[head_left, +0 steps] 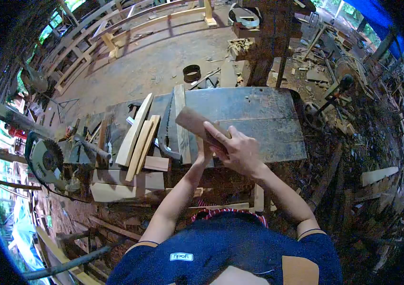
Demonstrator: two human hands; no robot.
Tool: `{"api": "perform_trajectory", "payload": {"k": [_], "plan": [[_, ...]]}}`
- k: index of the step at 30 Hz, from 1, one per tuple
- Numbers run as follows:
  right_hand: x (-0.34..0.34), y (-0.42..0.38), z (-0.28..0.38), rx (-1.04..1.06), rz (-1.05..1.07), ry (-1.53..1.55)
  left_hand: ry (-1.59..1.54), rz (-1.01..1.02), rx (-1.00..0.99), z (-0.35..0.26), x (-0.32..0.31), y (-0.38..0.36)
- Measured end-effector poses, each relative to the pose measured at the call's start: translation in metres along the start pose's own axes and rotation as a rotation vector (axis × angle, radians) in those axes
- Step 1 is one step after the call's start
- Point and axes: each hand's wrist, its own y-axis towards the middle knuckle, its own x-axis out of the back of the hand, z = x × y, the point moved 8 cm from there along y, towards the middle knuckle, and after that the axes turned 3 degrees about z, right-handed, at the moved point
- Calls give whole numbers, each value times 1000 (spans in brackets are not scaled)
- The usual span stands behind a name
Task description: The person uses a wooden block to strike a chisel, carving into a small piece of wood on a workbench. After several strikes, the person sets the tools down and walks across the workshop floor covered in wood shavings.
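Observation:
A flat brown wooden piece (193,122) is held up over the front of the workbench, tilted with its far end to the left. My right hand (241,151) grips its near end from above, the index finger stretched along it. Underneath, my left hand (205,153) supports the piece, its fingers mostly hidden behind it. Just left of my hands, a pale wooden strip (181,102) and a handsaw (167,147) lie on the bench.
The dark workbench (268,135) carries several pale wood offcuts (135,130) and a hammer (95,149) at left. A circular saw blade (47,156) stands beyond its left end. A wooden post (268,47) and a metal ring (192,73) are behind it.

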Motion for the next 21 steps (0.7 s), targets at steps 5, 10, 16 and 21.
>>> {"api": "perform_trajectory", "payload": {"k": [5,10,16,21], "plan": [[-10,-19,-25,-266,59,334,746,40,-358,-59,-41,-7],[-31,-73,-78,-641,-20,579,1180,-306,-247,-113,-68,-14],[-52,-146,-112,-751,-57,493,2014,-158,174,-42,-11,-1],[-53,-201,-121,-905,-34,409,2069,-223,232,-9,-23,-21]]}}
